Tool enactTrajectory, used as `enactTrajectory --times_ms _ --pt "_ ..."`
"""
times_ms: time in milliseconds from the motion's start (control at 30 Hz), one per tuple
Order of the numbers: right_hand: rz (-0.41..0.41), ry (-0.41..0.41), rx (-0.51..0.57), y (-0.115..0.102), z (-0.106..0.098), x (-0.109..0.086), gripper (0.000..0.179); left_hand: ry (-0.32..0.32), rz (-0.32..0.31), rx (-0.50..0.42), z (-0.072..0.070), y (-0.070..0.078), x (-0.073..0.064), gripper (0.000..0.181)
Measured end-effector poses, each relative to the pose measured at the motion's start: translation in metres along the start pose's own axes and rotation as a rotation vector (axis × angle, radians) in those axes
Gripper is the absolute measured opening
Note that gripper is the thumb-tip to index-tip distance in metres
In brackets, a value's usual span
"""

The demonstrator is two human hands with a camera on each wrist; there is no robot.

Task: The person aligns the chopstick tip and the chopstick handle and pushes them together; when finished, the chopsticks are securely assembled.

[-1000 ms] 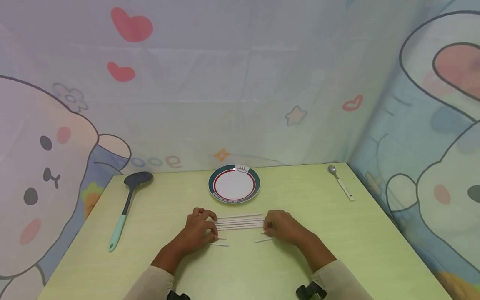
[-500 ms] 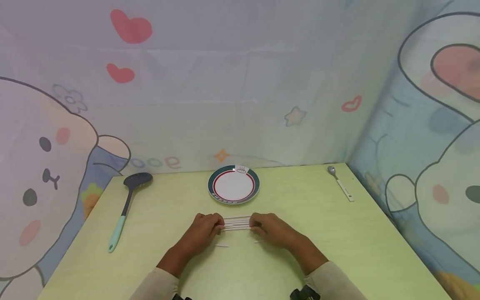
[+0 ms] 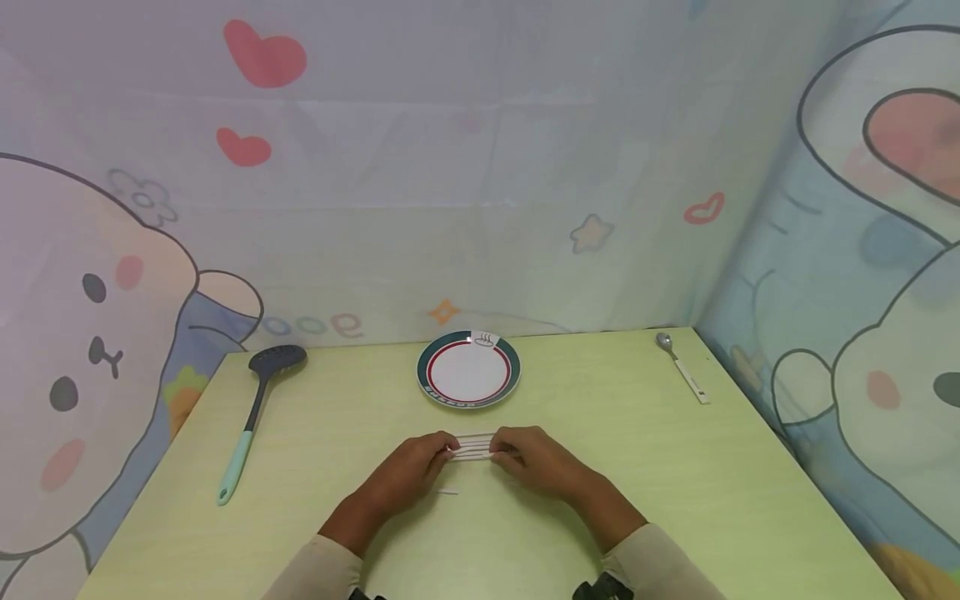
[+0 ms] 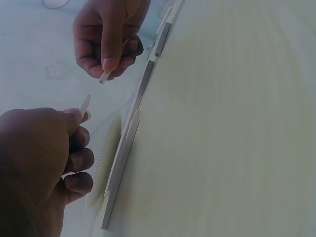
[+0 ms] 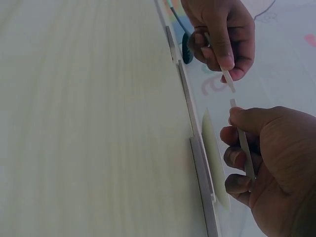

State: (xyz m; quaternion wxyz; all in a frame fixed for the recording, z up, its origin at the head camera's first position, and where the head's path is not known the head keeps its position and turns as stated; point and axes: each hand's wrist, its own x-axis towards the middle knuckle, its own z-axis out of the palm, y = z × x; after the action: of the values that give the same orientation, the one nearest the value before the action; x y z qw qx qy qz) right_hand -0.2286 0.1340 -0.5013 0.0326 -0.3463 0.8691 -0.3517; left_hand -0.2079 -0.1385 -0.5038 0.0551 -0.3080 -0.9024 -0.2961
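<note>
Each of my hands pinches a slim white stick, the two ends facing each other with a small gap. My left hand (image 3: 408,471) has its stick (image 4: 84,105) between thumb and fingertips; that end looks narrowed. In the right wrist view, the stick (image 5: 243,140) runs across the curled fingers of my right hand (image 5: 284,158). Beyond the hands, several white sticks (image 3: 474,447) lie side by side on the table, their ends hidden behind the fingers. Another stick (image 3: 447,492) lies nearer me, partly covered by the left hand.
Behind the sticks sits a white plate (image 3: 468,372) with a dark green rim. A black slotted ladle (image 3: 255,408) with a mint handle lies at the left. At the back right is a small spoon (image 3: 681,367) with a white handle. Printed cloth (image 3: 480,167) hangs around the table.
My hands have come off the tabletop and moved inward toward each other, each lifting a stick. The row of sticks and the other tableware have stayed put.
</note>
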Motion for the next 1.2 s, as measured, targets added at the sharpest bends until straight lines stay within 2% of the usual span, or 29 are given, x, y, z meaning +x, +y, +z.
enactTrajectory --times_ms 367,633,933,1200 --pt "-0.008 0.052 -0.056 -0.0005 0.0003 0.0015 0.007 -0.046 -0.02 -0.046 0.0004 0.002 0.0018 0.008" --pt "-0.045 0.081 -0.065 -0.0041 -0.0002 0.0012 0.004 -0.039 0.007 -0.044 0.0031 0.0025 0.0035 0.004" --pt "-0.046 0.059 -0.051 -0.007 -0.0001 0.0011 0.004 -0.059 0.01 -0.044 0.0044 0.0018 0.0042 0.005" --pt "-0.056 0.064 -0.035 -0.0043 0.0021 0.0014 0.006 -0.048 0.041 -0.054 0.0056 0.0013 0.0045 0.005"
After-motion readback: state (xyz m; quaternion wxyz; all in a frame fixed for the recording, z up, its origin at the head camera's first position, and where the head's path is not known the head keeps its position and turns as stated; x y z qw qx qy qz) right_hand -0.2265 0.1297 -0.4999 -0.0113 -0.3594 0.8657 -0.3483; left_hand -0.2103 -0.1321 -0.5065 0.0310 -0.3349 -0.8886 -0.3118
